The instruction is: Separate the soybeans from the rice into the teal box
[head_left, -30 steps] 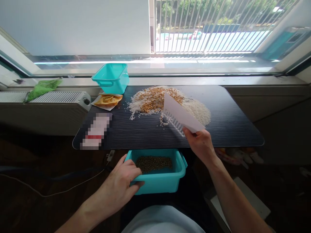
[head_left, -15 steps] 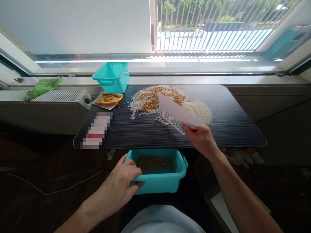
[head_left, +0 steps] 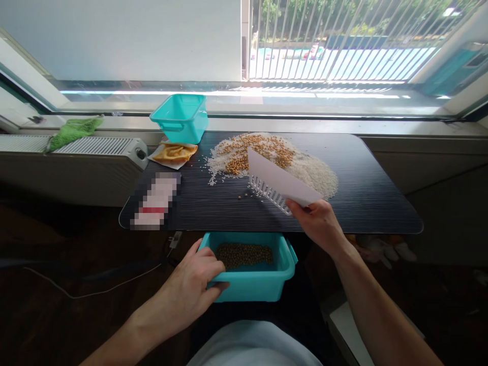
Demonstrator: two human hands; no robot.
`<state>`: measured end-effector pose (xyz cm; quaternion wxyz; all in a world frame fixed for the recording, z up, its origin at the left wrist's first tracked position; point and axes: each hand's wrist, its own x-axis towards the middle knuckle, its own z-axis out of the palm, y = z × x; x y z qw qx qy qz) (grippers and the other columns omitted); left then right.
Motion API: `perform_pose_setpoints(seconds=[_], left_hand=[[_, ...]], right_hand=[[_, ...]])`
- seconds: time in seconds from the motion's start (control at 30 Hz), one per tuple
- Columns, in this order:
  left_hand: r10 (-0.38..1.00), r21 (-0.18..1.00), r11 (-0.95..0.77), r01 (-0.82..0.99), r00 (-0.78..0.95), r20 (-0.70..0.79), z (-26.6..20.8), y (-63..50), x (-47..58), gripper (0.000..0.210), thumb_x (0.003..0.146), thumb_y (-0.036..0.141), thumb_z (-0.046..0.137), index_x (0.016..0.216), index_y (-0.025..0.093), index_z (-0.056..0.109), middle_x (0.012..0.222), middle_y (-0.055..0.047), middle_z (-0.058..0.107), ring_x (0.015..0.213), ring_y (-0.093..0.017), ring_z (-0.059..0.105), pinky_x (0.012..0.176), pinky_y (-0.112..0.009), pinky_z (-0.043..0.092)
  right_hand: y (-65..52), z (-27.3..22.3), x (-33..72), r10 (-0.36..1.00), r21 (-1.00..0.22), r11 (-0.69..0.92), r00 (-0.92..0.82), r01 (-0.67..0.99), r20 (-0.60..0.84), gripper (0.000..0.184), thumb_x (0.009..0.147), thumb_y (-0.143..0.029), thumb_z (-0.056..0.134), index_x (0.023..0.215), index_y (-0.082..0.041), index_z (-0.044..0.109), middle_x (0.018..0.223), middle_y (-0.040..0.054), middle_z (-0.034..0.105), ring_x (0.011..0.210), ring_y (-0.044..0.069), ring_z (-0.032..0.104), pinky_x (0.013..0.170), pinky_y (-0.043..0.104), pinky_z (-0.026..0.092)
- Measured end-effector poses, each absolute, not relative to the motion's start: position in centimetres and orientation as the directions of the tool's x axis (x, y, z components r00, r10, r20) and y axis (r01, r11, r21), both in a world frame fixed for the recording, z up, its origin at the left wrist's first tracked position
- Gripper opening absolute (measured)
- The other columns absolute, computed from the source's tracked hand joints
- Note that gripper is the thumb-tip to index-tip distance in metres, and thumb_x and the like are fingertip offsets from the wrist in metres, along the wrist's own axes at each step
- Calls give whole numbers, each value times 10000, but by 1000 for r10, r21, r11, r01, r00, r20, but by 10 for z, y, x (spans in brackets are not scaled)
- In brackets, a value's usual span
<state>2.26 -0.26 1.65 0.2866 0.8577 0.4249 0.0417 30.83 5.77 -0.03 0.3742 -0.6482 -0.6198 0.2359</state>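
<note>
My right hand (head_left: 318, 218) is closed on a white slotted scraper (head_left: 280, 175), thumb on its near end. The scraper is tilted, its slotted lower edge at the front of a pile of white rice (head_left: 316, 175). Golden-brown dried peas (head_left: 236, 165) lie over the rice, and a few loose ones sit left of the slots. My left hand (head_left: 204, 277) grips the left end of a turquoise bin (head_left: 251, 277), thumb outside. The bin is below the table's front edge, with a layer of round dried peas (head_left: 244, 254), dark in shade, on its floor.
The dark table (head_left: 373, 203) stands before a window. At its back left are another turquoise bin (head_left: 179, 129) and a yellow folded cloth (head_left: 175, 152) on white paper. A blurred-out item (head_left: 156, 201) lies front left. A green cloth (head_left: 76, 133) lies on the radiator (head_left: 99, 147).
The scraper has shifted slightly left and towards me over the loose grains, and a couple of peas now lie apart left of it. My left hand keeps its hold; the view has shifted slightly.
</note>
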Motion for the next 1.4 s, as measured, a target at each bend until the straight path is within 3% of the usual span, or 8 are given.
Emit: perform_pose_setpoints(seconds=[0.17,0.27,0.5,0.67,0.77,0.9,1.03,1.4], left_hand=[[758,527,-445,724,618,-208,18,-3,21,194,866,154,573,678,186,538,752,30,608,860,-160,568,1163,-510,222],[758,515,-442,734,613,-224,18,-3,17,193,864,159,572,676,188,544,750,29,608,865,-160,571,1161,-484,233],[778,497,-403,768,574,-256,17,-3,-5,176,862,154,553,693,197,575,760,23,641,901,-179,592,1163,-481,224],[795,483,-417,770,566,-217,13,-4,-13,191,877,226,567,689,195,567,760,5,621,858,-192,583,1148,-490,260],[781,492,-438,753,590,-208,12,-4,-7,184,883,209,556,700,192,552,752,11,609,834,-178,581,1151,-508,247],[744,515,-454,728,627,-232,16,-2,7,172,869,145,548,703,190,549,756,20,609,855,-164,580,1173,-519,184],[738,516,-445,732,626,-252,18,-1,19,189,862,131,550,683,185,520,751,25,600,863,-162,570,1165,-529,200],[728,547,-439,713,639,-248,8,1,20,188,845,123,558,670,181,518,707,42,555,807,-141,552,1147,-513,233]], right_hand=[[58,-11,302,981,-784,161,-8,599,195,242,837,-353,582,913,-181,735,836,31,717,740,201,647,636,271,478],[63,-14,292,980,-796,198,-100,572,172,237,859,-362,570,905,-179,714,833,32,694,730,182,626,627,261,462],[75,8,284,915,-826,255,-401,502,39,263,883,-376,546,881,-170,708,863,33,682,687,140,579,591,231,432],[55,25,300,831,-869,175,-543,463,-122,264,888,-386,554,885,-182,721,948,45,692,764,153,616,663,234,463],[45,26,313,888,-863,159,-451,480,-87,272,889,-396,557,877,-178,718,921,49,690,760,155,610,657,235,460],[53,18,333,989,-808,145,-75,571,124,269,836,-418,609,867,-173,715,825,40,682,696,161,591,600,245,440],[75,10,349,956,-757,34,199,653,215,292,790,-439,604,780,-164,701,648,11,624,571,155,547,529,258,412],[102,-2,353,946,-687,-17,235,727,225,341,767,-456,553,739,-151,704,575,15,614,542,172,543,533,277,411]])
